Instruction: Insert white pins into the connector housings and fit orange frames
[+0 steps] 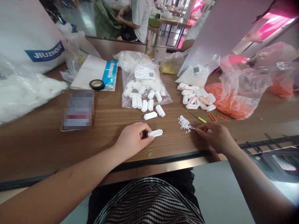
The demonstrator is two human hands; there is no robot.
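Note:
Between the thumb and fingers of my left hand (134, 139) is a white connector housing (155, 133), its face with rows of small holes turned up. My right hand (216, 137) is at the right edge of a pile of tiny white plugs (185, 123), thumb and forefinger pinched together at one small white plug (195, 128). A thin tool with a green handle (201, 120) lies just beyond that hand. Two orange seal frames (212, 117) rest on the table nearby. Loose white housings (150, 115) lie beyond my left hand.
Behind them, a clear bag of white housings (146, 82) lies open. To the right are a heap of housings with orange seals (196, 98) and a bag of orange parts (233, 99). A notebook (93, 71), black tape roll (97, 84) and blurred flat object (78, 110) lie left. A person (137, 18) sits beyond.

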